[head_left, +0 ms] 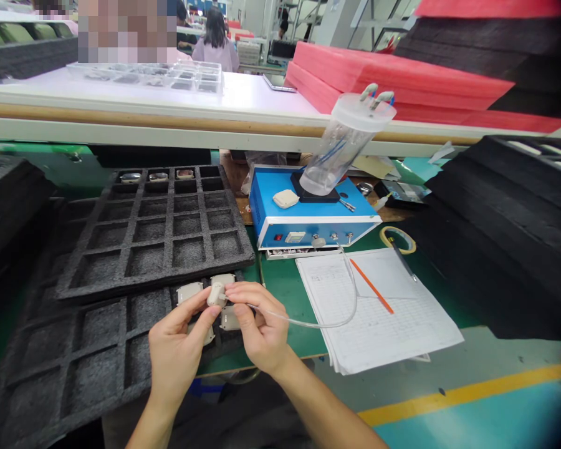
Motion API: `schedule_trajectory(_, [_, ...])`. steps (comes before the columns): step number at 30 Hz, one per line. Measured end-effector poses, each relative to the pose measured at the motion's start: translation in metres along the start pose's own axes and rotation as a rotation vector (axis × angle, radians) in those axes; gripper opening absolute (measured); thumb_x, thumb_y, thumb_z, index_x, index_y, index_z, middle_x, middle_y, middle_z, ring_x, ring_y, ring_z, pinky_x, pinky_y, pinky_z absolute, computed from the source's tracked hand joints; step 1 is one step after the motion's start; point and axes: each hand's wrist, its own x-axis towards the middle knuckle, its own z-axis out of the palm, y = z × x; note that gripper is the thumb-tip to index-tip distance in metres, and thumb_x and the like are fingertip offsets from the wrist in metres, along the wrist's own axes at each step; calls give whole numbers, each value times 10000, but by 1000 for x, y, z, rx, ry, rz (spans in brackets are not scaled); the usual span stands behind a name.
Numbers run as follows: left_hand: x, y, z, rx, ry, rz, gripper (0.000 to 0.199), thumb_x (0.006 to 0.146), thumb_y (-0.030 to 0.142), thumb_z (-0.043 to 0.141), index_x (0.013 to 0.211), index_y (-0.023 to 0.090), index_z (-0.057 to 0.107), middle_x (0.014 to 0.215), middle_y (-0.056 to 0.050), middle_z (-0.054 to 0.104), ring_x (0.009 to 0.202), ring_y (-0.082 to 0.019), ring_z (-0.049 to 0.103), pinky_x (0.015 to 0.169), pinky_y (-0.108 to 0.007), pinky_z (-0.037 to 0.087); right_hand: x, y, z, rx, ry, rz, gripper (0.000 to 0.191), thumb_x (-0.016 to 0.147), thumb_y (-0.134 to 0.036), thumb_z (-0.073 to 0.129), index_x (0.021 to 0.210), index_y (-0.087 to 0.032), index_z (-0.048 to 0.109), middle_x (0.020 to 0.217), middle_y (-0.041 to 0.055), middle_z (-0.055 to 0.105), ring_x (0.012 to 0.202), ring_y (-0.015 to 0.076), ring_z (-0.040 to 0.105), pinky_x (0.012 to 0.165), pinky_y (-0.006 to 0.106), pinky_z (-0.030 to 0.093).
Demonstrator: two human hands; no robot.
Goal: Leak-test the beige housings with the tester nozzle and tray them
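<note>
Between the thumb and fingers of my left hand (182, 333) is a small beige casing (215, 295) with rounded edges, shaped like a watch case. My right hand (265, 324) pinches the end of a clear thin tube (308, 324) against the casing's side; whether its tip sits inside, I cannot tell. That tube curves back to the front of a blue box (318, 227) with knobs, a red switch and a small display. Several similar casings lie in the lower foam tray (98, 340) under and around my hands, one of them a beige casing (230, 318) beside my right thumb.
An upper black foam tray (168, 234) holds several shiny pieces at its far edge. On the blue box stand a clear cylinder (334, 146) and another casing (285, 199). Papers (378, 330) with an orange stick (371, 287), tape (397, 239) and black foam stacks (509, 237) lie right.
</note>
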Motion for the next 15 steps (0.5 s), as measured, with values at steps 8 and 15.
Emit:
schedule_trajectory(8, [-8,13,-5,98,38,130,263,900,339,731,1105,191,807,1083,-67,817,963,-222,773,895,-311,604,-11,-1,-7,-67,18,40,185,977,-162,581,1021,-238,745,983,73,794,972,237,767,880,442,637])
schedule_trajectory(15, [-12,43,-85,713,-397,210,335,1047,287,432,1173,248,740,1045,-71,745,1012,-244,655,927,-386,505,-21,1,-11,-88,67,120,156,979,-207,602,1010,-249,749,974,65,784,955,243,757,854,456,634])
